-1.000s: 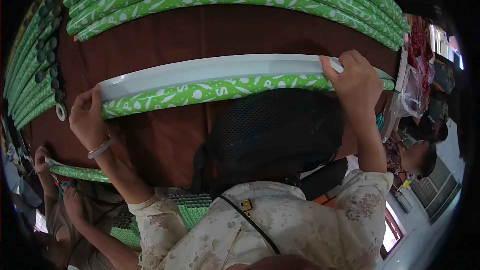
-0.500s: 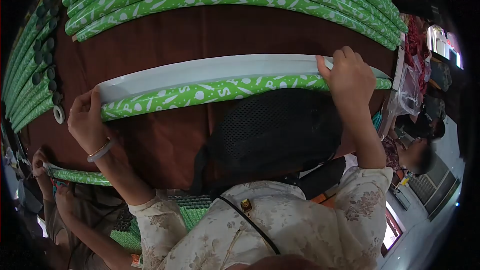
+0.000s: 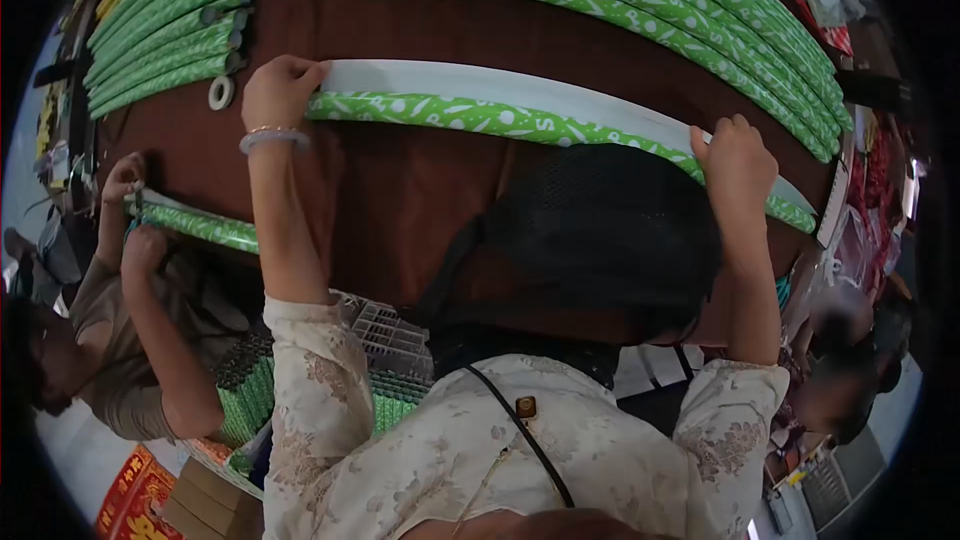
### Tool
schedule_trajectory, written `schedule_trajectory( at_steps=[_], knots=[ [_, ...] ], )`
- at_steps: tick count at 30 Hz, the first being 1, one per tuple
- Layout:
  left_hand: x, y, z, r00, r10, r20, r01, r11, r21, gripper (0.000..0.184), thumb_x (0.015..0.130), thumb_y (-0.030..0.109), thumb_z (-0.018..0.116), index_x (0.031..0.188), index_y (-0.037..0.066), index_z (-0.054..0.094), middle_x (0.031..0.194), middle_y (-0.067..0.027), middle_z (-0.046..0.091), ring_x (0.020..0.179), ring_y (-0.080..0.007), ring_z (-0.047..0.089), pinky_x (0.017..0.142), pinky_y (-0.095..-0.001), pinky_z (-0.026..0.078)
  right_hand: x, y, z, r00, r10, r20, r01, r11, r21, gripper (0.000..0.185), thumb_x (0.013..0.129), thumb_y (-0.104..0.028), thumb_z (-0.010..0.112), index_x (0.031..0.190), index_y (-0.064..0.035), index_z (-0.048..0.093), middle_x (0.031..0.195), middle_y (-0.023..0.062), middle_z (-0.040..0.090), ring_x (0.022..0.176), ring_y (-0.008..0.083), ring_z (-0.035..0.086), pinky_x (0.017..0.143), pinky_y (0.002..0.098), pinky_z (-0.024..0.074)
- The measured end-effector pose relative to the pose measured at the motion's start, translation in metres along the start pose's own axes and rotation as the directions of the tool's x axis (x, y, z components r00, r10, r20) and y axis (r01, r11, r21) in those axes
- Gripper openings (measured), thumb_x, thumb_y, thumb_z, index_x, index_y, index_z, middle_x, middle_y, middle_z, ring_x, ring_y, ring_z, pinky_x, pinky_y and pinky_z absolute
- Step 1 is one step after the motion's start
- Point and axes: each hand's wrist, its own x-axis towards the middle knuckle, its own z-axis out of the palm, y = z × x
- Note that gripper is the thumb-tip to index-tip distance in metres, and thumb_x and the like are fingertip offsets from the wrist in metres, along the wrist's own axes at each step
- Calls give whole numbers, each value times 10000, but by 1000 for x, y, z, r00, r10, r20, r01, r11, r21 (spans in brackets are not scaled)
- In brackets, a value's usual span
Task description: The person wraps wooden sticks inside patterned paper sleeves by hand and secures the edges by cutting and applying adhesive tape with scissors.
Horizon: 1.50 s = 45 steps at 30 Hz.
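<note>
A long roll of green wrapping paper (image 3: 480, 123) with white shapes and letters lies across the brown table. Its loose edge is turned up along the far side, showing a white strip (image 3: 480, 86). My left hand (image 3: 283, 97) is closed, pinching the paper at the roll's left end; a bracelet circles that wrist. Near the right end my right hand (image 3: 740, 168) is closed on the same edge, thumb on the near side and fingers curled over. A black mesh bag (image 3: 600, 240) covers part of the table between my arms, close to the roll.
Finished-looking green rolls (image 3: 590, 5) lie in a row at the far side. More rolls (image 3: 165, 60) are stacked at the left, beside a tape ring (image 3: 221, 92). A co-worker's hands (image 3: 143, 245) hold another green roll (image 3: 200, 227) at the left. Plastic bags (image 3: 855, 205) hang at the right edge.
The camera view has turned, so the table things appear shifted right and the roll slopes down to the right. Both my hands still hold the paper edge near its ends.
</note>
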Motion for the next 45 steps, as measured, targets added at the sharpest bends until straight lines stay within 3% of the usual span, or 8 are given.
schedule_trajectory(
  at_steps=[8, 14, 20, 28, 32, 36, 38, 45],
  knots=[
    [20, -9, -11, 980, -70, 187, 60, 997, 54, 561, 588, 554, 735, 758, 32, 619, 817, -129, 643, 775, -262, 617, 698, -350, 479, 3, 2, 3, 1000, 25, 14, -26, 997, 71, 294, 723, -353, 650, 660, -67, 630, 720, 49, 567, 698, 207, 590, 511, 335, 482],
    [-26, 80, 16, 938, 212, -274, -183, 975, 128, 211, 656, 277, 724, 807, 154, 641, 808, -47, 642, 832, -244, 612, 689, -368, 488, 1, -4, 2, 998, 61, 25, -64, 989, 137, 224, 708, -278, 653, 677, -57, 651, 736, 79, 591, 726, 237, 593, 559, 360, 484],
    [-83, 223, 50, 834, 541, 104, -506, 827, -246, 261, 651, 338, 739, 775, 122, 658, 809, -56, 654, 787, -246, 621, 697, -356, 492, 2, -4, 1, 998, 57, 17, -58, 992, 112, 178, 717, -239, 635, 695, -65, 662, 736, 75, 608, 724, 236, 601, 563, 344, 486],
    [-79, 284, 86, 729, 557, 398, -586, 808, -56, 373, 614, 409, 768, 837, 130, 662, 876, -76, 653, 824, -260, 619, 739, -379, 493, 5, -6, 14, 996, 90, 3, -90, 991, 102, 285, 696, -350, 686, 724, -69, 655, 752, 79, 618, 732, 236, 630, 591, 353, 503],
    [-72, 265, 68, 769, 468, 435, -533, 845, 33, 518, 599, 424, 776, 971, 82, 662, 1011, -121, 638, 974, -269, 599, 826, -395, 459, 5, -6, 15, 995, 97, 14, -98, 989, 114, 272, 698, -343, 683, 712, -73, 654, 749, 73, 616, 737, 231, 627, 587, 350, 502],
    [-26, 191, 57, 829, 426, 361, -465, 885, 23, 485, 528, 392, 822, 824, 49, 649, 869, -134, 642, 841, -286, 612, 746, -366, 487, 4, -6, 11, 994, 107, 31, -110, 987, 119, 263, 698, -337, 681, 704, -75, 653, 749, 69, 614, 733, 226, 626, 580, 349, 501],
    [-6, 148, 40, 843, 384, 376, -421, 907, 18, 529, 516, 424, 829, 830, 42, 640, 868, -125, 636, 838, -284, 604, 744, -353, 481, 3, -6, 7, 994, 80, 71, -89, 987, 131, 129, 744, -150, 581, 726, -64, 675, 758, 73, 613, 733, 232, 606, 536, 330, 493],
    [31, 32, -3, 945, 184, 269, -219, 970, 107, 544, 493, 461, 830, 784, 48, 629, 849, -113, 629, 807, -248, 604, 717, -337, 478, 2, -2, 18, 996, 87, 14, -88, 985, 147, 150, 750, -185, 581, 710, -68, 666, 747, 70, 602, 711, 229, 593, 518, 334, 486]
  ],
)
